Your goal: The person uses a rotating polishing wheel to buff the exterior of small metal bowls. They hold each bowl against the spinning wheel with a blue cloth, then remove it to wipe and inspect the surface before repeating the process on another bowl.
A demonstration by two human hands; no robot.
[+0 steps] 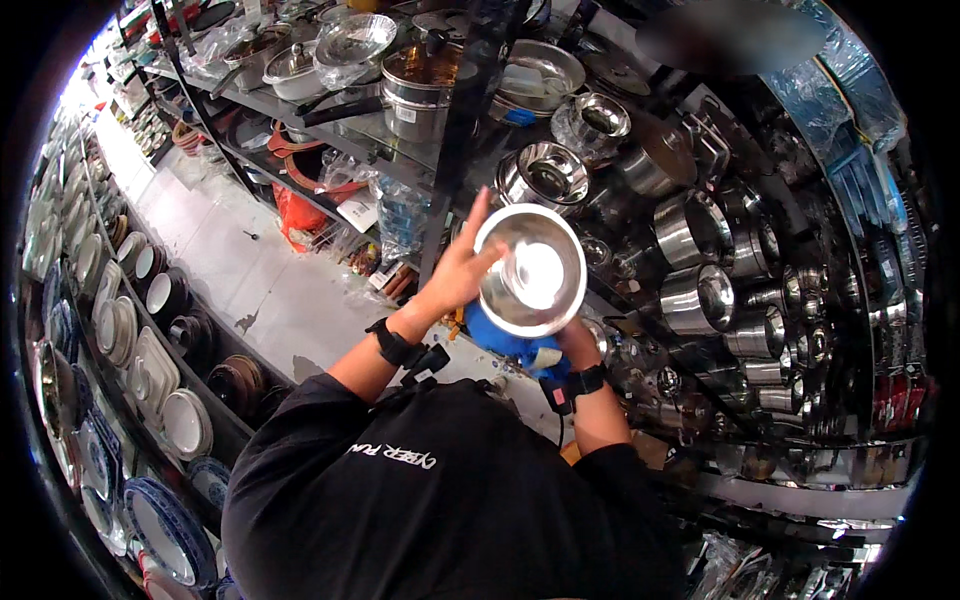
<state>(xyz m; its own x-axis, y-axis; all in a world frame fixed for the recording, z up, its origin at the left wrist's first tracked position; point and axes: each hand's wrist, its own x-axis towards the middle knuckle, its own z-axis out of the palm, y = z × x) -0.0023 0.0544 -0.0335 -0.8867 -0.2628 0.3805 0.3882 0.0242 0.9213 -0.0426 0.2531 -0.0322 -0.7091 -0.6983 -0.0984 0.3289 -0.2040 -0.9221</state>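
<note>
A dark metal shelf point(400, 150) carries shiny lidded pots point(420, 120). To the left, a lower shelf point(228, 432) holds stacked plates point(187, 423), some blue-patterned. Pale tiled floor point(225, 235) runs between them.

Two hands point(462, 276), one held metal bowl point(535, 275), two black wrist straps point(394, 343), one blue bundle point(492, 335)

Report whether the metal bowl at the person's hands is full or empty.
Empty: inside the metal bowl, only bare, shiny metal shows, bright with glare.
</note>
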